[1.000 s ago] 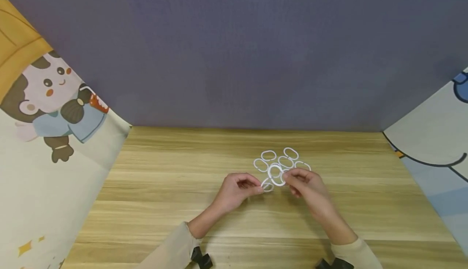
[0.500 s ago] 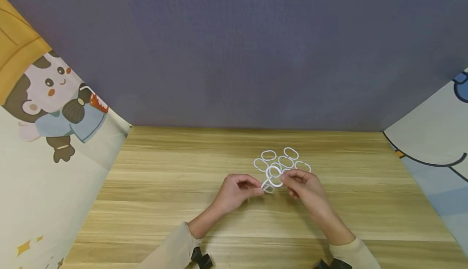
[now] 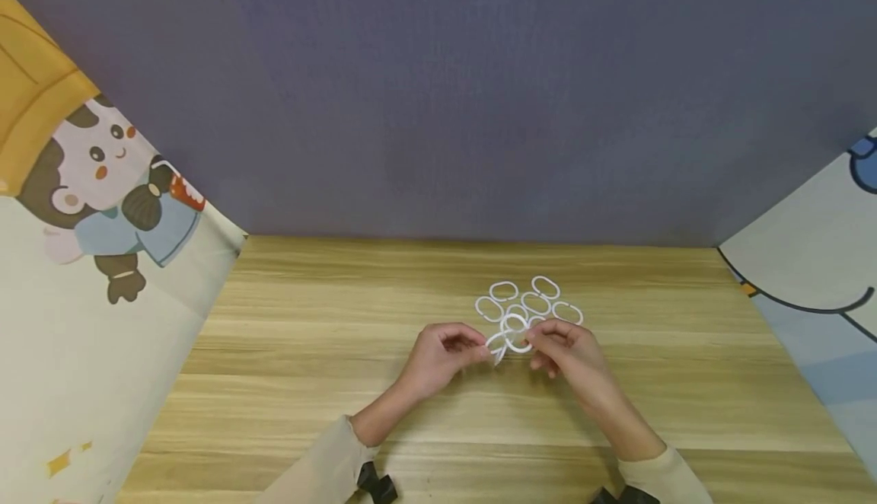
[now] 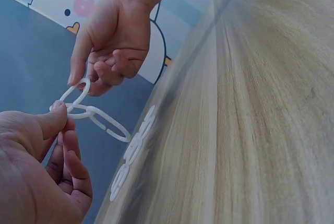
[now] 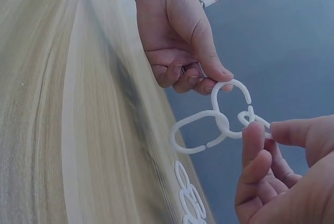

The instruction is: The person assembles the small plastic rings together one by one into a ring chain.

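Steadily — left hand (image 3: 445, 358) pinching one ring (image 5: 214, 98), right hand (image 3: 574, 352) another link (image 4: 87, 90) — meet where the ring splits, three o'clock, right-wrist view.

White, open oval, plastic links (image 5: 220, 120), interlocked, at 5 o'clock in the head view: smooth, satin sheen. White, oval, plastic rings (image 3: 523, 303) at 4 o'clock: same smooth finish. Yellow-brown, flat counter (image 3: 308, 321) at 6 o'clock: wood-grain face, low gloss. Dark blue-grey, flat panel (image 3: 466, 100) at 12 o'clock: matt, fine cloth-like texture. Cream, cartoon-printed sheets (image 3: 62, 359) at 9 and 3 o'clock: smooth, matt; paper or cloth cannot be determined. Beige sleeve (image 3: 318, 458) at 7 o'clock: matt cloth.
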`<state>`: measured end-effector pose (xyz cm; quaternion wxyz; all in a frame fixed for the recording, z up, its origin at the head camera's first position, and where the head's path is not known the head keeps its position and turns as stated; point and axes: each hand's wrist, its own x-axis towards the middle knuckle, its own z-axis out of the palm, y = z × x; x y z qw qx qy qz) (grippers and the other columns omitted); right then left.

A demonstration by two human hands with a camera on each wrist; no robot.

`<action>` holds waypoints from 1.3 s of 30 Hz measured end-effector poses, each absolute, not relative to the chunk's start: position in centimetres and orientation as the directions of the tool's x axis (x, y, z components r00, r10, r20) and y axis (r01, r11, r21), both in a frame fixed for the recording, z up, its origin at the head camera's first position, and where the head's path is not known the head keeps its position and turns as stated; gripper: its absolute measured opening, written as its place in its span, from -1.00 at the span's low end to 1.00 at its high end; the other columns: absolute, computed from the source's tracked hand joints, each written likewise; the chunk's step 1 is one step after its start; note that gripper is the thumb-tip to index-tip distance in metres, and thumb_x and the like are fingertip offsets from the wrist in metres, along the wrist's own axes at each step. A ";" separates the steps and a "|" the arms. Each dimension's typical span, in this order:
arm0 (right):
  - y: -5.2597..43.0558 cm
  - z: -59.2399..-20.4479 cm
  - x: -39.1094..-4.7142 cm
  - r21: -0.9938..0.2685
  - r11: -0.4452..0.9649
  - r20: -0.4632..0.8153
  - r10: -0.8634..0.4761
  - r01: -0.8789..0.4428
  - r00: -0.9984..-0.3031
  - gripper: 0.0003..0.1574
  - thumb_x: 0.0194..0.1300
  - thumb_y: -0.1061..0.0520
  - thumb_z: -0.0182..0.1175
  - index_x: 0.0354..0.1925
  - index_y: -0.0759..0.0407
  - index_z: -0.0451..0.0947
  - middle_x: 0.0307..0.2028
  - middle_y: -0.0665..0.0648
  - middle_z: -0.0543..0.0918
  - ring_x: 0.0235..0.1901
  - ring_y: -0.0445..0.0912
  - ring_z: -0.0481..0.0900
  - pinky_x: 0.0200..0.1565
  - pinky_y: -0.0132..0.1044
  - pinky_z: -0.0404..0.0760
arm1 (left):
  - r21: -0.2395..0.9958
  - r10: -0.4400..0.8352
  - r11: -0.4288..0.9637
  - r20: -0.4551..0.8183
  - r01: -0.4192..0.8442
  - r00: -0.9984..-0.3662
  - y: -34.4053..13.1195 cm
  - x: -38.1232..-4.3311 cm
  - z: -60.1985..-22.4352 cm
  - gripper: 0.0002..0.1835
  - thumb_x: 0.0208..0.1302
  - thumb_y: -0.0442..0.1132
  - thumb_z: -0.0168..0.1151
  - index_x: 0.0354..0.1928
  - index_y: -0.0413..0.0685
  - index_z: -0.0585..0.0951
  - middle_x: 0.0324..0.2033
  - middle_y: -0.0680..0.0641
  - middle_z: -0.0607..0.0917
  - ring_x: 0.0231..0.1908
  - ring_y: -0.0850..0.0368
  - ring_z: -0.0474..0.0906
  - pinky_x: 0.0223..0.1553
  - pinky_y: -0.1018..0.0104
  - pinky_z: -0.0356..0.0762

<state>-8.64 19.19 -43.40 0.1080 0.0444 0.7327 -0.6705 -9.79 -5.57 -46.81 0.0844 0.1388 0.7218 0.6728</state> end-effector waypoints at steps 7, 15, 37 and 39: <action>19.4 -43.6 -8.6 -0.978 0.087 -0.196 -0.074 0.189 -0.978 -0.87 0.61 0.22 0.30 -0.07 0.32 0.65 -0.32 0.06 0.82 -0.48 -0.16 0.68 -0.44 -0.38 0.52 | 0.996 0.300 0.067 0.041 0.064 -0.953 -5.8 -9.9 -46.8 -0.86 0.38 -0.39 0.54 -0.13 -0.35 0.81 -0.24 -0.24 0.86 -0.36 0.20 0.66 -0.36 0.47 0.60; 18.7 -43.9 -7.0 -0.984 0.061 -0.167 -0.022 0.166 -0.986 -0.88 0.59 0.27 0.31 -0.05 0.35 0.64 -0.36 0.08 0.81 -0.50 -0.16 0.67 -0.43 -0.38 0.54 | 0.997 0.308 0.062 0.028 0.050 -0.951 -7.0 -8.9 -46.7 -0.85 0.43 -0.39 0.50 -0.10 -0.38 0.79 -0.25 -0.23 0.85 -0.29 -0.17 0.73 -0.37 0.29 0.72; 18.4 -43.4 -6.1 -0.986 0.014 -0.167 -0.066 0.167 -0.984 -0.87 0.57 0.29 0.32 -0.02 0.29 0.55 -0.43 0.10 0.80 -0.54 -0.16 0.69 -0.46 -0.40 0.55 | 0.963 0.312 0.208 0.098 0.169 -0.945 -6.9 -7.8 -46.9 -0.83 0.45 -0.40 0.48 0.01 -0.28 0.74 -0.18 -0.10 0.80 -0.23 0.24 0.65 -0.13 0.43 0.64; 18.4 -43.4 -6.0 -0.985 0.014 -0.175 -0.063 0.175 -0.983 -0.87 0.57 0.30 0.31 -0.03 0.28 0.54 -0.43 0.08 0.80 -0.54 -0.17 0.68 -0.46 -0.41 0.55 | 0.958 0.317 0.220 0.107 0.183 -0.942 -6.8 -7.7 -46.7 -0.81 0.43 -0.41 0.49 0.02 -0.28 0.73 -0.18 -0.07 0.80 -0.23 0.25 0.65 -0.15 0.44 0.63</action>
